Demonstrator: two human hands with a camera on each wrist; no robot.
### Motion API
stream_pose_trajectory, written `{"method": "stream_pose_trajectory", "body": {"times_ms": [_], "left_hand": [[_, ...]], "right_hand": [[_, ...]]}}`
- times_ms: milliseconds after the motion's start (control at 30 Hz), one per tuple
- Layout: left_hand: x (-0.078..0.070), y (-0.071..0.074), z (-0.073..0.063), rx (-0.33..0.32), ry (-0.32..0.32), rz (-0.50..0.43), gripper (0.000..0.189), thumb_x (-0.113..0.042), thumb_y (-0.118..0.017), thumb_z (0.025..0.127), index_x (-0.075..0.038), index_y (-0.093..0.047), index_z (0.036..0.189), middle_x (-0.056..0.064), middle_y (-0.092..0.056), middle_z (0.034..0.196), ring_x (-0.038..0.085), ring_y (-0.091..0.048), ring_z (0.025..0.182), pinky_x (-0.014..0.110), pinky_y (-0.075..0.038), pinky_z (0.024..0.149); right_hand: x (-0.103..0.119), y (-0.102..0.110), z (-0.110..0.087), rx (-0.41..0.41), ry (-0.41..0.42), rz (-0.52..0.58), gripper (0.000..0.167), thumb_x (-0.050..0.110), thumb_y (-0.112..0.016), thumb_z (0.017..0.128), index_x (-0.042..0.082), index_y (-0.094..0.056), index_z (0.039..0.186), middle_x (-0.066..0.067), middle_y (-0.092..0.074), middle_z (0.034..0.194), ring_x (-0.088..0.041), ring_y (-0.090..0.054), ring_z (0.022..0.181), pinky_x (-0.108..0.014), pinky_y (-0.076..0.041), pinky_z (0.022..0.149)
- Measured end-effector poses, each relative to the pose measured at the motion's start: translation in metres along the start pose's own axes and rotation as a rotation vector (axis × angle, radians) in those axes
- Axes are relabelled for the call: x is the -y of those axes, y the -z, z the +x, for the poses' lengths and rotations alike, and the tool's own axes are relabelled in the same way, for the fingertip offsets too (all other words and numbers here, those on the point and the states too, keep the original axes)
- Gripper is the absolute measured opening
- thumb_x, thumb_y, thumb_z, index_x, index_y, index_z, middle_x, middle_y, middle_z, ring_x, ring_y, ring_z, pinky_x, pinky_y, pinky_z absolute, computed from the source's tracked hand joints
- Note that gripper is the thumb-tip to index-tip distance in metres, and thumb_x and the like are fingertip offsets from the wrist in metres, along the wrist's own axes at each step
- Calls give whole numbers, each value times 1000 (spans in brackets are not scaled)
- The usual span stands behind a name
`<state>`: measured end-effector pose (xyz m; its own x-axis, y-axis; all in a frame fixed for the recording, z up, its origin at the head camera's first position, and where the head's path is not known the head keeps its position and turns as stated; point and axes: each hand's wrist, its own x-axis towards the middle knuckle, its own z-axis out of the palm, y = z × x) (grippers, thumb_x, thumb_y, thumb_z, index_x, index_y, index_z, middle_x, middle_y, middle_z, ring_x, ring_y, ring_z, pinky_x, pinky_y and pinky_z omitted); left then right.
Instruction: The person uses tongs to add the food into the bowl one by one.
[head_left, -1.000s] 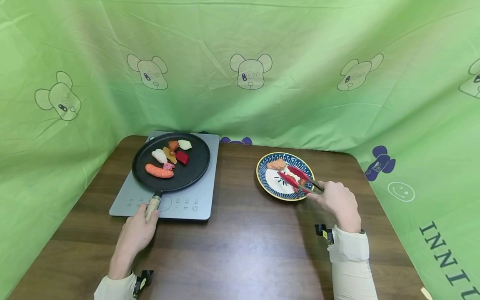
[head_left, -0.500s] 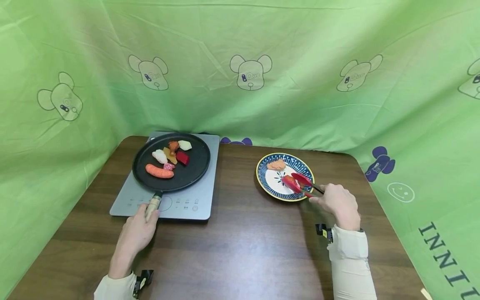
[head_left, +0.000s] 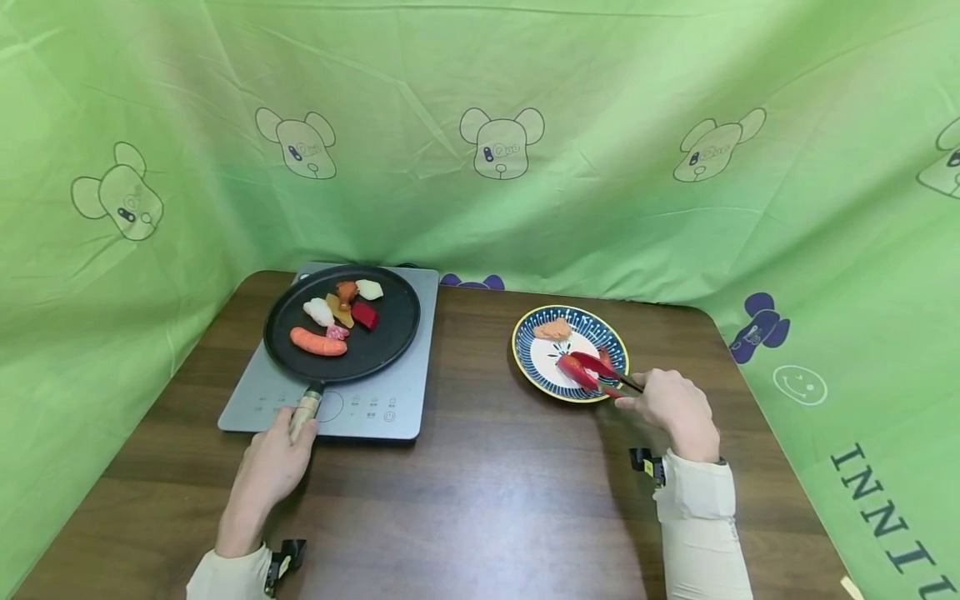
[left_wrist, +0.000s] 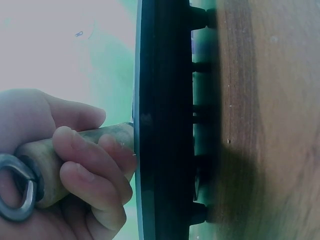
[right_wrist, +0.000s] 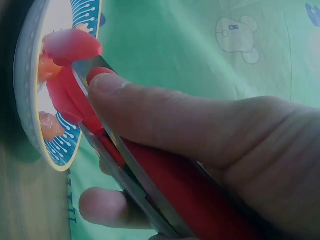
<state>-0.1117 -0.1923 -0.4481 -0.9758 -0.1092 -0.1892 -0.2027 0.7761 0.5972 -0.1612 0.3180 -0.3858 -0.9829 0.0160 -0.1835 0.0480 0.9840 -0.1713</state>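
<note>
The left hand (head_left: pixel 272 467) grips the pale handle (head_left: pixel 306 412) of the black pan (head_left: pixel 382 354), fingers curled round it; the pan, holding 7 food pieces, rests on the cooktop (head_left: pixel 405 417). The right hand (head_left: pixel 675 408) grips the tongs (right_wrist: pixel 175 180), thumb along 1 arm. Their 2 red tips reach over the patterned plate (head_left: pixel 525 358), where an orange piece (right_wrist: pixel 48 69) lies between them; whether they clamp it cannot be told. The piece is probably a light, moulded model, smooth enough to slip and hardly fragile; a gentle hold across its middle should suit it. The pan appears stiff and comparatively heavy, best steadied by its handle.
</note>
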Motion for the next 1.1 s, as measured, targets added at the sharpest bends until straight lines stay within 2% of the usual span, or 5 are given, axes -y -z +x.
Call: {"method": "stream_pose_trajectory", "body": {"times_ms": [133, 433, 600, 733, 1100], "left_hand": [[0, 0, 0, 3, 0, -3, 62, -43, -34, 100, 6, -28, 138, 14, -46, 77, 24, -46, 60, 34, -35, 49], [-1, 0, 0, 0, 2, -10, 58, -40, -36, 100, 4, -30, 137, 13, -46, 75, 23, -45, 58, 34, -35, 48], [-1, 0, 0, -8, -1, -10, 57, -39, -37, 100, 4, -31, 136, 12, -45, 74, 23, -45, 57, 34, -35, 48], [-1, 0, 0, -5, 3, -9, 57, -40, -36, 100, 4, -30, 136, 12, -45, 74, 23, -45, 57, 34, -35, 48], [-1, 0, 1, -2, 6, 0, 58, -40, -36, 100, 3, -30, 138, 13, -46, 76, 23, -45, 59, 34, -35, 49]], "right_hand": [[-2, 1, 0, -10, 33, -4, 55, 43, -73, 80, 8, -63, 122, -23, -62, 93, -35, -57, 72, -47, -42, 56], [-6, 0, 3, -38, 60, 13, 61, 44, -71, 81, 6, -59, 127, -28, -61, 104, -38, -59, 79, -49, -44, 60], [-7, 1, 4, -67, 78, 19, 60, 47, -70, 81, 7, -61, 125, -23, -62, 95, -37, -59, 77, -48, -43, 58], [-9, 0, 5, -61, 77, 22, 58, 47, -70, 81, 8, -63, 123, -18, -61, 88, -32, -56, 71, -45, -41, 56], [-11, 0, 8, -53, 73, 45, 57, 45, -68, 84, 7, -61, 126, -20, -62, 96, -29, -53, 70, -42, -41, 56]]}}
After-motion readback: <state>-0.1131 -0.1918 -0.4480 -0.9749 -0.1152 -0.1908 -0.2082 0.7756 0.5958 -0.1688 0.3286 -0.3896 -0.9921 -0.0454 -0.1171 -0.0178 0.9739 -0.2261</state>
